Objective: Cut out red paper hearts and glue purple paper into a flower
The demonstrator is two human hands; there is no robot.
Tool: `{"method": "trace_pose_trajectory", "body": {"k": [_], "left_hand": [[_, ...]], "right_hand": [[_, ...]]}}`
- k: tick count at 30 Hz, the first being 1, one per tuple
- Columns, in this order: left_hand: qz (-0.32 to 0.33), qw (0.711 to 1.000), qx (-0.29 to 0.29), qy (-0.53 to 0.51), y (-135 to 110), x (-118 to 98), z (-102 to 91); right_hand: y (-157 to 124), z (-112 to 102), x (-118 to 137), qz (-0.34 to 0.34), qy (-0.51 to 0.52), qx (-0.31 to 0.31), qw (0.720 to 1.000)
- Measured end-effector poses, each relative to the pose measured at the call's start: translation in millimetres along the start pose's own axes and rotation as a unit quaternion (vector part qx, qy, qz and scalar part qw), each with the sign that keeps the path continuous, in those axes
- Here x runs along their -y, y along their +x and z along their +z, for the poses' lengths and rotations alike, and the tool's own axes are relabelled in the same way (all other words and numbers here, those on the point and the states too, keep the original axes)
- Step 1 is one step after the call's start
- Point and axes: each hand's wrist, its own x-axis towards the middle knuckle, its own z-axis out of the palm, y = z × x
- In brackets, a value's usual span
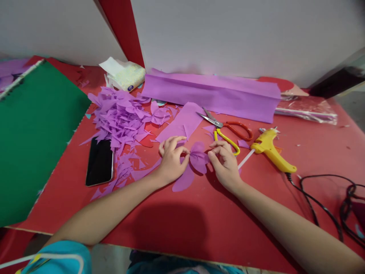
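Observation:
A purple paper flower [199, 156] with rounded petals is between my two hands, above the red table [171, 213]. My left hand [173, 158] pinches its gathered left side between thumb and forefinger. At the flower's right edge is my right hand [225, 161], thumb and forefinger nearly together at a petal; whether they grip it is hard to make out. Under and beside my left hand lie loose purple paper pieces [184, 182]. Just beyond my right hand rest scissors [219, 125] with one red and one yellow handle, blades apart.
A yellow glue gun [270, 150] with a black cord [319, 203] lies at the right. To the left are a purple scrap heap [119, 114], a phone [99, 161] and a green board [40, 144]. Behind are a tissue pack [127, 76] and a folded purple sheet [211, 93].

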Motion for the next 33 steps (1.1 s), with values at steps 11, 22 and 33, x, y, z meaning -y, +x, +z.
{"method": "trace_pose_trajectory", "body": {"k": [11, 22, 33], "left_hand": [[0.023, 0.998, -0.054, 0.030, -1.4, 1.9, 0.8], [0.063, 0.996, -0.064, 0.007, -2.1, 2.3, 0.8], [0.004, 0.998, -0.029, -0.062, 2.2, 1.6, -3.2]], "right_hand": [[-2.3, 2.5, -3.9, 0.039, 0.122, 0.023, 0.991], [-4.8, 4.4, 0.4, 0.093, 0.127, 0.087, 0.984], [4.5, 0.3, 4.4, 0.184, 0.252, 0.049, 0.949]]}}
